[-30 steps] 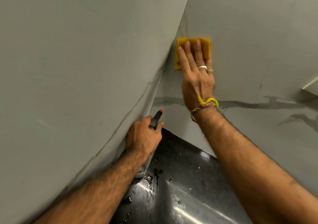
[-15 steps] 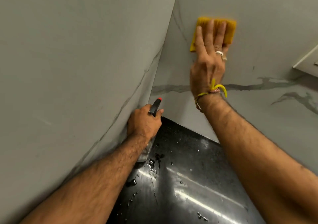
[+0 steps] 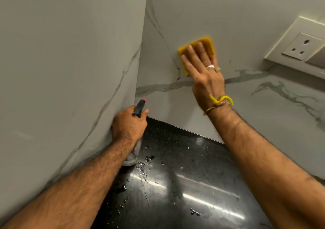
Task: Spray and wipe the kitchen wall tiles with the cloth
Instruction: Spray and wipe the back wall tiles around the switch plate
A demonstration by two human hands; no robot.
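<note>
right grip (image 3: 202, 70) spread flat, pressing cloth (image 3: 208, 45) under fingers against wall tiles (image 3: 246, 26).

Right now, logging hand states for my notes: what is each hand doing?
Left hand: closed, gripping the spray bottle that stands on the counter.
Right hand: open, fingers straight, pressing the yellow cloth flat against the wall tile.

One head-worn wide-angle view looks forward and down, close into a tiled wall corner (image 3: 140, 80) at 12 o'clock, black surface (image 3: 175, 184) at 6 o'clock.
</note>
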